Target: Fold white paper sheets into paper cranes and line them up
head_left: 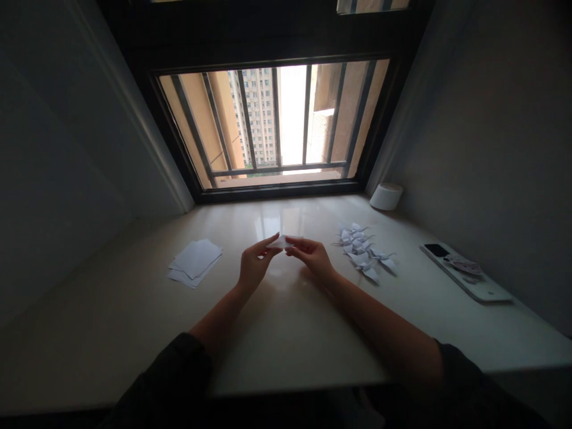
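Between my two hands, a little above the pale sill, is a small folded piece of white paper (281,241). My left hand (257,260) pinches its left side between thumb and fingers. On the right side, my right hand (313,256) grips it the same way, its fingers covering part of the folds. To the left lies a loose stack of white paper sheets (195,262). Several folded white paper cranes (357,244) sit in a cluster right of my right hand.
A phone (467,274) in a pale case lies at the right by the wall. A white round object (386,196) stands in the back right corner. Behind the sill (286,339) is a dark-framed window (286,189) with bars outside. The sill's front edge runs close to me.
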Motion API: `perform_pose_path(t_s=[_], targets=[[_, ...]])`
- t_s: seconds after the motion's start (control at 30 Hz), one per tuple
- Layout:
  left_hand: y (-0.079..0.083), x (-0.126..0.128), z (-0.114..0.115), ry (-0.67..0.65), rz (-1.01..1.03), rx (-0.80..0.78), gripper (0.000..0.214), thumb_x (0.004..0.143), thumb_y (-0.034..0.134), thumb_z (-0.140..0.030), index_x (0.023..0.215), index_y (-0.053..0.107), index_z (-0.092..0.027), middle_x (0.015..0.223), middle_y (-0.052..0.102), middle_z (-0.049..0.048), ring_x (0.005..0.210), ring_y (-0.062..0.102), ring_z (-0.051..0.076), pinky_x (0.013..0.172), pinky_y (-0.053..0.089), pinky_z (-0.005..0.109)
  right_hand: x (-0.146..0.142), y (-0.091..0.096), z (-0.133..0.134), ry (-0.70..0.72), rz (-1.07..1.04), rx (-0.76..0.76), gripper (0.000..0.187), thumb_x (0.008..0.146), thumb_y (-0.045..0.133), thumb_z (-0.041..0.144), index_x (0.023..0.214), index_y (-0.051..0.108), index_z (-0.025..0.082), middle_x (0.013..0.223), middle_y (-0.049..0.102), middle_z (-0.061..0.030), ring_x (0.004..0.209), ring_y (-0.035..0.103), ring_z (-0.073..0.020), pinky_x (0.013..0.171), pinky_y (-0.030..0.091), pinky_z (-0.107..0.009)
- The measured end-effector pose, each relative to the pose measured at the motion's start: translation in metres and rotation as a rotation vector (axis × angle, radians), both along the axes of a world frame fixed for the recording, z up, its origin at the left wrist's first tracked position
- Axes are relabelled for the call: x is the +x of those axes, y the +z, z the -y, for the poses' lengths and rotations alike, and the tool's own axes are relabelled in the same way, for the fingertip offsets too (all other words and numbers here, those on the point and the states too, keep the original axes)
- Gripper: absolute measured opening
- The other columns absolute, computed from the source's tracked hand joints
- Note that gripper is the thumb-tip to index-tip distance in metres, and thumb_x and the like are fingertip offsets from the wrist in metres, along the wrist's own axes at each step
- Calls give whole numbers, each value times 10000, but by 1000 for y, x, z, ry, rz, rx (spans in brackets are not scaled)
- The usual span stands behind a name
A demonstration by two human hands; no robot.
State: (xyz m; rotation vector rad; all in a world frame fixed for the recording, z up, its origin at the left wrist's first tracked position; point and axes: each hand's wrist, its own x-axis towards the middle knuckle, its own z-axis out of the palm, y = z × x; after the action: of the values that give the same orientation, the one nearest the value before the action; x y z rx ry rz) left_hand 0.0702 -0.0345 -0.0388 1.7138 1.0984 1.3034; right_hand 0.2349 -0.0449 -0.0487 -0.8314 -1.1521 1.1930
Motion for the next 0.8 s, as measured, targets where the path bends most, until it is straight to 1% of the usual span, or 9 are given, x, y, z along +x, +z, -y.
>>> perform_pose_path(t_s=[0.07, 0.13, 0.27, 0.37, 0.47, 0.63, 0.8], targets=[[1, 0, 0, -4, -25, 2, 405, 715, 673, -368, 1100, 648, -243, 1003, 700, 51, 810, 658, 198, 710, 505, 299, 0, 1, 0, 5, 8, 15, 369, 585, 779, 325, 935, 712, 228, 881, 723, -41, 745, 662, -189, 787, 502, -377], [2, 1, 1, -13, -35, 10, 340, 724, 663, -372, 1036, 681, -238, 1005, 699, 53, 859, 653, 208, 727, 501, 299, 0, 1, 1, 10, 21, 27, 382, 590, 774, 337, 951, 707, 230, 876, 723, -41, 740, 662, -189, 769, 501, -369], [3, 1, 2, -13, -37, 13, 300, 724, 661, -377, 985, 701, -233, 985, 704, 59, 879, 652, 218, 742, 496, 312, 2, 0, 1, 34, 71, 14, 382, 632, 745, 358, 984, 691, 218, 771, 718, -28, 686, 669, -182, 704, 489, -330], [3, 0, 2, -21, -47, 17, 276, 718, 668, -375, 948, 712, -230, 960, 710, 61, 878, 654, 220, 751, 492, 316, 3, -1, 0, 60, 90, -2, 347, 676, 714, 371, 983, 682, 211, 726, 710, -21, 659, 672, -174, 646, 468, -289], [2, 0, 2, -31, -42, 9, 267, 718, 669, -373, 936, 714, -226, 941, 713, 61, 877, 654, 221, 745, 490, 313, 3, 0, 0, 52, 94, -2, 293, 689, 704, 372, 931, 691, 208, 730, 709, -22, 650, 666, -163, 618, 457, -269], [3, 2, 2, -112, 53, -75, 302, 707, 679, -363, 956, 707, -195, 934, 712, 75, 837, 657, 213, 752, 497, 319, -1, 4, 3, -17, 40, 51, 215, 677, 713, 368, 821, 712, 209, 814, 720, -34, 656, 652, -155, 634, 493, -290], [5, 3, 2, -123, 185, -171, 278, 659, 720, -344, 875, 728, -169, 832, 723, 75, 761, 649, 189, 736, 497, 309, -3, 3, 2, -72, 33, 87, 182, 647, 740, 353, 761, 721, 212, 756, 721, -31, 646, 653, -174, 656, 526, -330]])
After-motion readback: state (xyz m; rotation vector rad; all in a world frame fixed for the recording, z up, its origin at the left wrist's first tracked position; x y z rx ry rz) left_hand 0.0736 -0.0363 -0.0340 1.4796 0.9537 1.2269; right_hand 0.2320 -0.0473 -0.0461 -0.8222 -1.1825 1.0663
